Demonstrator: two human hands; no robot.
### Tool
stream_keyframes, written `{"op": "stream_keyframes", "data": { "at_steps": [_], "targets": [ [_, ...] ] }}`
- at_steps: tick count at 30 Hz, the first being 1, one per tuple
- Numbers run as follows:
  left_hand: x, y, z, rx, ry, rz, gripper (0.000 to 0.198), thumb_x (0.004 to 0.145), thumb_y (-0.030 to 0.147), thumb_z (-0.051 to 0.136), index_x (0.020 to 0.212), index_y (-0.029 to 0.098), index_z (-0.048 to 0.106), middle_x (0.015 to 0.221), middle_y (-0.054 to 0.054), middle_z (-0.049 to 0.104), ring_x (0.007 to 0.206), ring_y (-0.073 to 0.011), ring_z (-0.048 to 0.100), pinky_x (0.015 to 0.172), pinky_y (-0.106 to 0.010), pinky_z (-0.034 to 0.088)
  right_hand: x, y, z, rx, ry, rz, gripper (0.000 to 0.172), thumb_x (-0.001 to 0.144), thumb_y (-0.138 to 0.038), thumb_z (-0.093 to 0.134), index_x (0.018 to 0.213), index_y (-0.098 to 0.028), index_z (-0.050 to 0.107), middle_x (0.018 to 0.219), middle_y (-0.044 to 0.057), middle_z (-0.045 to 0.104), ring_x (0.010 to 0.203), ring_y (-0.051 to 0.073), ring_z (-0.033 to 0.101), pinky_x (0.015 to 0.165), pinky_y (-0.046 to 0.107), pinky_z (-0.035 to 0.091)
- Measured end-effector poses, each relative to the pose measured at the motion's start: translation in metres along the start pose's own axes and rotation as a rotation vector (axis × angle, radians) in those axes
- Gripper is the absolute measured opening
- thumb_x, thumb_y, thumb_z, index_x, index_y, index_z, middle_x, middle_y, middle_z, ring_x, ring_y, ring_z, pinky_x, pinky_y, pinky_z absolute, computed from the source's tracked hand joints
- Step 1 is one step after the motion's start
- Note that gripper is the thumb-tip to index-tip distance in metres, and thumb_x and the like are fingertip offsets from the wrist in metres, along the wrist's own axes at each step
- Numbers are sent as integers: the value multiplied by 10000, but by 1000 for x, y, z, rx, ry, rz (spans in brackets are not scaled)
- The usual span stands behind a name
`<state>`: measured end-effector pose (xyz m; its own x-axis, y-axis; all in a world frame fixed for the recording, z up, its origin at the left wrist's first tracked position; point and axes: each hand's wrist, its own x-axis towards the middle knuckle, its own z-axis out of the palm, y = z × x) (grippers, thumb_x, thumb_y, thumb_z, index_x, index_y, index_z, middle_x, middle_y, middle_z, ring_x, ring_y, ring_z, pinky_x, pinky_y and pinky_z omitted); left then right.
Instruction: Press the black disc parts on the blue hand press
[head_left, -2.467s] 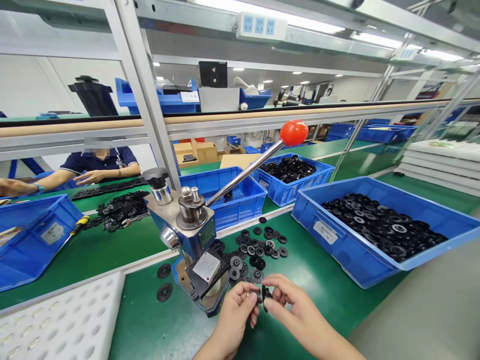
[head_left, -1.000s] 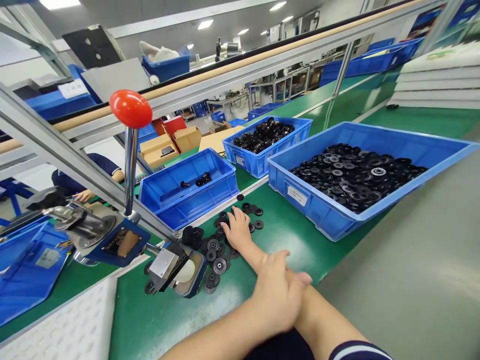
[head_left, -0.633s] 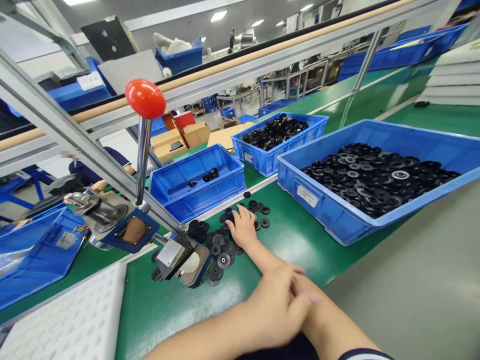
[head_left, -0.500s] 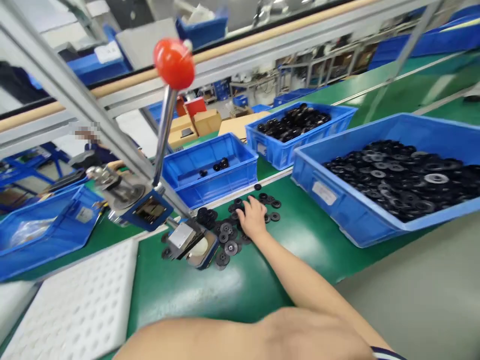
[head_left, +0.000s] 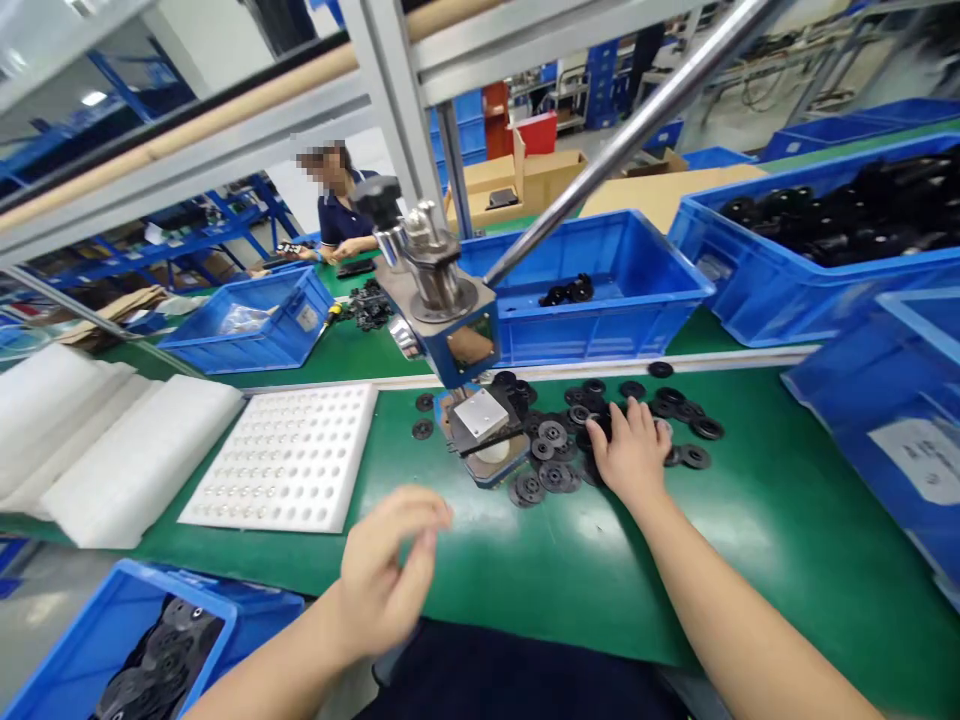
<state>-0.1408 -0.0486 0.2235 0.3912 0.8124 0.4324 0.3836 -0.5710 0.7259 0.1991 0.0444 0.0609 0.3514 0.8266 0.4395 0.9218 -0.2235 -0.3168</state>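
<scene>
Spreading over black wheels (head_left: 553, 433), your right hand (head_left: 632, 458) may grip one, can't tell; your left hand (head_left: 394, 565) half-curls, empty; wheels look light, hard; pinch around the outside.

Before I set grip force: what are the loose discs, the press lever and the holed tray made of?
Discs: probably plastic, dark satin, with moulded-looking rings. Press lever: metal, likely chromed or polished steel, from bright streaks. Holed tray: seemingly white foam, thick, matte; rigid plastic isn't ruled out.
</scene>
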Motion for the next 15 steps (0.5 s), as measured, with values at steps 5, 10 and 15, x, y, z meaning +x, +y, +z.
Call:
{"op": "stream_keyframes", "data": {
  "at_steps": [5, 10, 15],
  "targets": [
    [31, -122, -61, 636, 271, -522, 300, 891, 217, 511, 1180, 152, 561, 1218, -144, 640, 1168, -245, 600, 997, -389, 500, -5, 0, 0, -31, 8, -107, 581, 963, -457, 347, 1313, -58, 582, 1373, 257, 562, 1323, 371, 478, 1083, 567, 331],
    [38, -195, -137, 826, 600, -777, 318, 876, 206, 515, 1151, 54, 559, 1277, -264, 540, 1311, -398, 443, 1079, -592, 342, -1, 1, 4, -27, 116, -173, 690, 945, -522, 239, 1241, -47, 643, 1258, 268, 629, 1209, 413, 569, 1029, 560, 402],
    [24, -220, -152, 777, 642, -825, 101, 846, 161, 515, 825, 142, 612, 969, -148, 648, 1066, -314, 581, 989, -478, 421, 5, 14, 14, 9, 182, -233, 716, 921, -526, 228, 1293, -50, 613, 1252, 284, 622, 1186, 457, 591, 978, 602, 445]
  ]
}}
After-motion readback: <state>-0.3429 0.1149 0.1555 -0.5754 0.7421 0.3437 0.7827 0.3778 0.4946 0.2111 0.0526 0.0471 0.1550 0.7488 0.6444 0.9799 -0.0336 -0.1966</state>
